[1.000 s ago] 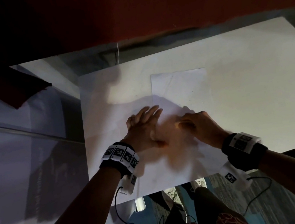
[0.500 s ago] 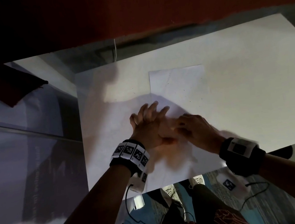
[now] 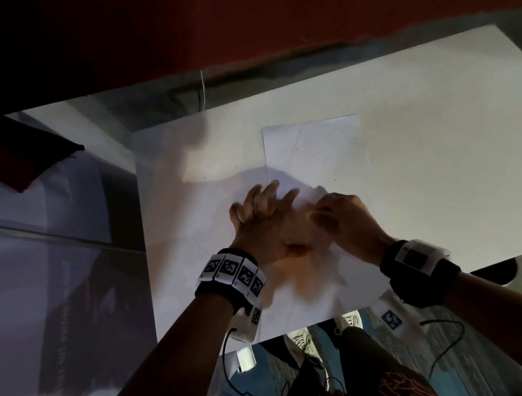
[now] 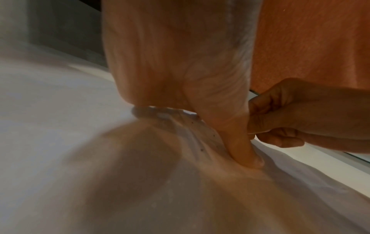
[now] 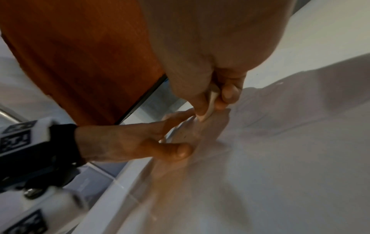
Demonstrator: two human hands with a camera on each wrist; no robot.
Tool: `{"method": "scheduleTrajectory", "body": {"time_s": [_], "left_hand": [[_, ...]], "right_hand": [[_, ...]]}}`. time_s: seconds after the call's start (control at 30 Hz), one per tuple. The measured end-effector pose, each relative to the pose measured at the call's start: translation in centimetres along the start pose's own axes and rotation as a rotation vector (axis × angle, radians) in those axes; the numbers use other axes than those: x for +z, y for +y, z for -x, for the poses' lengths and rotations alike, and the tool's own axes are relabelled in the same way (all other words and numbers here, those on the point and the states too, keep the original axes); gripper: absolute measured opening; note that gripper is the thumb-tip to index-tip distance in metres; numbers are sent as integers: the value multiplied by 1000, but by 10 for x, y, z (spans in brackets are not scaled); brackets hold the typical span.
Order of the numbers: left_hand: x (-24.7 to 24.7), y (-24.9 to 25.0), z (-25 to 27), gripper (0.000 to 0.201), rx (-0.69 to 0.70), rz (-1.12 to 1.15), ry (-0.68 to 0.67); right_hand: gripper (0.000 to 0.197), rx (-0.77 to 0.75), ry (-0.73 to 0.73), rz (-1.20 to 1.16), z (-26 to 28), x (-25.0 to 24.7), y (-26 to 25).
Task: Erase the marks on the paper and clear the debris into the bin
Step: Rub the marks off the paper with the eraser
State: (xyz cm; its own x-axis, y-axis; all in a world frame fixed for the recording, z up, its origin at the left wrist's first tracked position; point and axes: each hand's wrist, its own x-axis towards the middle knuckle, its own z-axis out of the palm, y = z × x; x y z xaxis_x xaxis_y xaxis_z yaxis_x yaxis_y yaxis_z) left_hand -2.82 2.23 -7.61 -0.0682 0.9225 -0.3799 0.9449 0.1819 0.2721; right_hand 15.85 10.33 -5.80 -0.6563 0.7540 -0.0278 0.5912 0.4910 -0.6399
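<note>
A white sheet of paper (image 3: 313, 153) lies on the white table (image 3: 448, 154), with small dark specks of debris (image 4: 202, 149) on it. My left hand (image 3: 266, 220) lies flat with straight fingers, pressing down the paper's left part; its thumb (image 4: 246, 152) pushes into the sheet. My right hand (image 3: 339, 217) sits just right of it, and its fingers pinch a small white eraser (image 5: 208, 109) whose tip touches the paper. No bin shows in any view.
The table's near edge (image 3: 305, 329) runs just below my wrists, with my legs and shoes beneath. A dark red wall (image 3: 260, 13) stands behind the table. A glass-like surface (image 3: 44, 262) lies to the left.
My right hand with the eraser has slid a little to the left, closer to the left hand. The left hand has shifted slightly right and kept pressing the paper.
</note>
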Motion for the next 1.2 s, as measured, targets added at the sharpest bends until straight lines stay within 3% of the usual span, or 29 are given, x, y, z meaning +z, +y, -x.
{"method": "scheduleTrajectory", "body": {"time_s": [0.1,0.23,0.4,0.6,0.73,0.9,1.0,1.03,1.2], "left_hand": [[1,-1,-1,124,4,-19,6],[-3,1,0,123,4,8,-14],[2,-2,-2,124,5,-33,-1],[2,-1,-2,124,5,3,10],[2,0,-1,125,-3,-48,7],[-1,1,0,124,3,2,-3],[1,1,-1,125,-1,-22,-5],[1,1,0,125,-1,-19,-8],[-2,1,0,123,4,13,-6]], "right_hand": [[15,-82,-52,5,1,8,-10],[17,-30,-39,51,-4,-20,19],[25,-123,-120,34,-1,6,-10],[10,-93,-75,42,-4,-18,13],[15,-193,-112,29,-6,-1,-2],[31,-138,-53,18,-5,-13,16],[13,-221,-82,36,-6,-1,-2],[15,-224,-84,39,-7,-5,0],[10,-124,-85,41,-4,-22,18]]}}
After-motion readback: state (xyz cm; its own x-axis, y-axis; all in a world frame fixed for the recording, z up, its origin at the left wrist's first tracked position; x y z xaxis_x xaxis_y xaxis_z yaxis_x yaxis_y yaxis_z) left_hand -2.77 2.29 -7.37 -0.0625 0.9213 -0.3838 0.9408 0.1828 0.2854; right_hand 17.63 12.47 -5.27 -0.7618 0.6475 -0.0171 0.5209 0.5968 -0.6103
